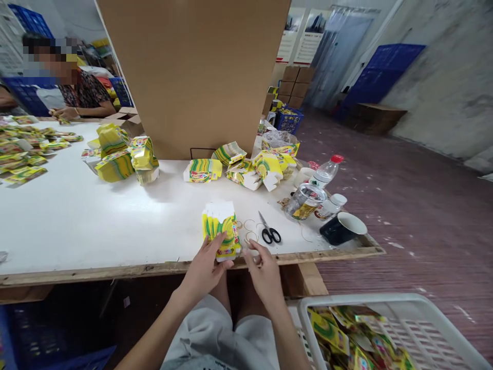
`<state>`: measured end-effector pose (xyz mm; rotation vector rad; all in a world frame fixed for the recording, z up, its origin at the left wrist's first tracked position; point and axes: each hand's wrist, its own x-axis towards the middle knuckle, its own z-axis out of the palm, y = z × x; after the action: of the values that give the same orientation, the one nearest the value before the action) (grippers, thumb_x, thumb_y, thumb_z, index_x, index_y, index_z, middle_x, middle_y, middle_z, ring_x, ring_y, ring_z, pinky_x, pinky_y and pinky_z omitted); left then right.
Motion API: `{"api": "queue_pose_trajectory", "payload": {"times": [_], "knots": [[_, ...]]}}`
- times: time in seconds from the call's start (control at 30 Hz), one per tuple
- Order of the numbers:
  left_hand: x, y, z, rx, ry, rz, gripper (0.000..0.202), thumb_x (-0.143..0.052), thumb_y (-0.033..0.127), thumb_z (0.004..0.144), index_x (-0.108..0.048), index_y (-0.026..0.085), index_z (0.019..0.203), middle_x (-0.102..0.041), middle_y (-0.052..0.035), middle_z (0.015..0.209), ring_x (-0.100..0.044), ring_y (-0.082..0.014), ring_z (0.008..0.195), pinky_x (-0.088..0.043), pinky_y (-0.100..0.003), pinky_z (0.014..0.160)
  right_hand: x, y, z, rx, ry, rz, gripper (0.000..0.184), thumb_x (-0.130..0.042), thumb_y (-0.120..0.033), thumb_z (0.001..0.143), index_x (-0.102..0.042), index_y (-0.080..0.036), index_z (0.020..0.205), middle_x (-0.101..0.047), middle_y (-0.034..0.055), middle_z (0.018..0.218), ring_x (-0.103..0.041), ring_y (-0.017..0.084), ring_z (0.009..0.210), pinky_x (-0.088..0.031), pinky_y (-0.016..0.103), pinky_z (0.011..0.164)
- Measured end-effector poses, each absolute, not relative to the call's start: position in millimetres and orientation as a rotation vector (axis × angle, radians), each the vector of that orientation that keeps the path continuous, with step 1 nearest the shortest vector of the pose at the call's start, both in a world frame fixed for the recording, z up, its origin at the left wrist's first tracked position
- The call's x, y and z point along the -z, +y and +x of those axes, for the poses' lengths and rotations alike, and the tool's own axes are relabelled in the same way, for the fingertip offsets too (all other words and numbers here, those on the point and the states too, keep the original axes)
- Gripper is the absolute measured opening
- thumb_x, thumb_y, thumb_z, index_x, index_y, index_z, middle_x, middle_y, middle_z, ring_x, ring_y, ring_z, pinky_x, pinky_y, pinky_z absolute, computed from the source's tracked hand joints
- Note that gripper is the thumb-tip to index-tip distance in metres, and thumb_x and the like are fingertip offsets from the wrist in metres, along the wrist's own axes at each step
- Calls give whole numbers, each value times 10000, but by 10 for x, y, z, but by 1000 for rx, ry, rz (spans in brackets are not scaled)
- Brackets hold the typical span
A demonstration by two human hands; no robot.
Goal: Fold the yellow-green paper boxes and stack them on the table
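My left hand [204,270] grips a stack of flat yellow-and-green packets [221,228] standing on edge at the near rim of the white table [77,216]. My right hand [264,272] rests at the table's edge just right of the stack, fingers curled in a pinch near some rubber bands [249,231]; what the fingers hold is too small to make out. Black scissors [269,234] lie a little beyond the right hand.
More packet bundles [123,156] lie farther back, in front of a tall cardboard sheet [192,72]. A plastic cup [304,201], bottle [325,172] and dark mug [342,227] stand at the right. A white basket [404,329] of packets sits lower right. Another person [73,85] works far left.
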<state>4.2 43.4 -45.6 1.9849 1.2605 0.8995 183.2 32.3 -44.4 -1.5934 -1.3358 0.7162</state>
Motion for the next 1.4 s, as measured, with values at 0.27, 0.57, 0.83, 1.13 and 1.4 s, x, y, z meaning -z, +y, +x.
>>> {"api": "queue_pose_trajectory", "payload": {"times": [0.27,0.57,0.83,1.13,1.4], "knots": [[506,437,8,-1019,1210,1894,548,-629,210,856,-500,237,1389,-582,-121,1410,-496,-276,1348,-212,-554,1207,534,536,1654,-766,-1222,-1520,303,-646,-466,767,-684,-172,832,-622,-2,649,-459,144,496,-401,267,486],[386,400,32,-1071,1187,1804,566,-610,218,877,-462,256,1422,-559,-95,1436,-455,-270,1380,-145,-554,1223,536,593,1603,-937,-1060,-1397,342,-696,-484,753,-666,-166,877,-693,46,752,-598,185,617,-503,297,572],[189,353,44,-1407,960,1165,540,-629,414,885,-523,228,1380,-513,-118,1476,-435,-298,1387,-351,-444,1154,348,445,1599,-1114,-876,-1201,394,-745,-495,744,-676,-188,982,-749,100,987,-707,247,878,-579,360,739],[40,204,92,-1111,464,699,386,-781,419,752,-749,198,1066,-784,-75,965,-729,-224,928,-547,-237,787,204,50,1556,-1389,-793,-1091,275,-807,-395,728,-719,-208,910,-765,78,924,-710,242,870,-575,369,807],[114,197,187,-1156,733,747,392,-782,451,736,-734,149,981,-772,-81,869,-712,-235,830,-550,-284,700,199,-102,1543,-1256,-1038,-1237,334,-738,-427,790,-718,-164,994,-746,97,931,-683,250,809,-572,361,748]]}}
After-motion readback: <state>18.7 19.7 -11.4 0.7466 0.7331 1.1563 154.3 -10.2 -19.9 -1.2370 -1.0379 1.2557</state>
